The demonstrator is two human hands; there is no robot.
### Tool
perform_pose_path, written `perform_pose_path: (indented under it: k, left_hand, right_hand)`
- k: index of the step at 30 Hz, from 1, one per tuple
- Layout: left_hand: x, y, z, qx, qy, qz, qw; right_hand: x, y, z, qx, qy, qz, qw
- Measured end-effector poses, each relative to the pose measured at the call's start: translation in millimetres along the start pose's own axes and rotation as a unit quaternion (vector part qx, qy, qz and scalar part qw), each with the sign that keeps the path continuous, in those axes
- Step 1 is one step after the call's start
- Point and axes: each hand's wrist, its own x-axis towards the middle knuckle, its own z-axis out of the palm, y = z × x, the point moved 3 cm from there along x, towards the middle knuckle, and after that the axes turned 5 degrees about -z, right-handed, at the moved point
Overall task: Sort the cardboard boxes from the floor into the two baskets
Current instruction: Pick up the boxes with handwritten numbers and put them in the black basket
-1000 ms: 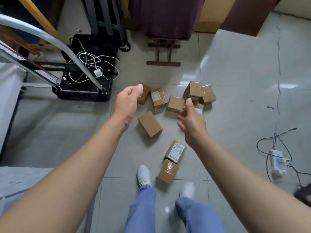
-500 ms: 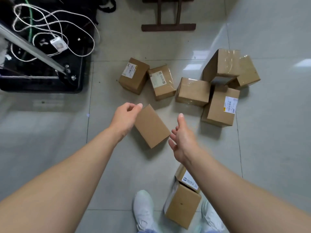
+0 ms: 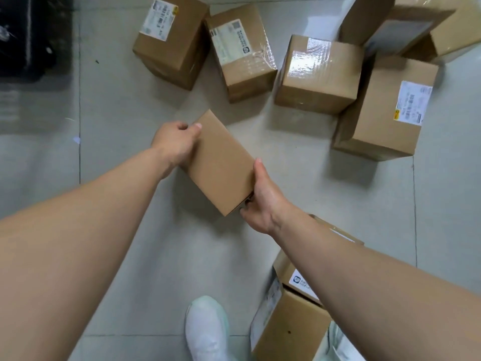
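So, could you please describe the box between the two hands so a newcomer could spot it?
On the pale tiled floor, a row of cardboard boxes runs along the top. Just below it, mid-frame, one box lies between the left hand and right hand, which grip its ends. Unlike its labelled or taped neighbours, its top face is plain brown.

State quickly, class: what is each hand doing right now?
Left hand: closed, gripping the plain box at its far end.
Right hand: closed, gripping the same box at its near corner.
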Motion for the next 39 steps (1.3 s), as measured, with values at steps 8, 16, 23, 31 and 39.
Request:
perform_pose_path:
  k: [8, 16, 23, 31, 39]
  left_hand:
    - [-82, 33, -45, -0.123, -0.005, -0.038, 0.992]
    - [-232, 138, -177, -0.27, -0.01, -0.091, 0.959]
    - [-396, 212, -286, -0.397, -0.026, -0.092, 0.913]
    - [-552, 219, -362, -0.476, 0.021, -0.037, 0.878]
    - [-675, 198, -395, -0.518, 0.13, 0.034, 0.845]
  right_hand:
    - [-89, -66, -10, -0.033, 0.045, -0.051, 0.997]
    - [-288, -191, 49, -0.115, 0.035, -0.142, 0.983]
    - [-484, -248, 81, -0.17, 0.033, -0.239, 0.955]
    - [-649, -239, 75, -0.161, -0.023, -0.304, 0.939]
    - [-755, -218, 88, -0.219, -0.101, -0.305, 0.921]
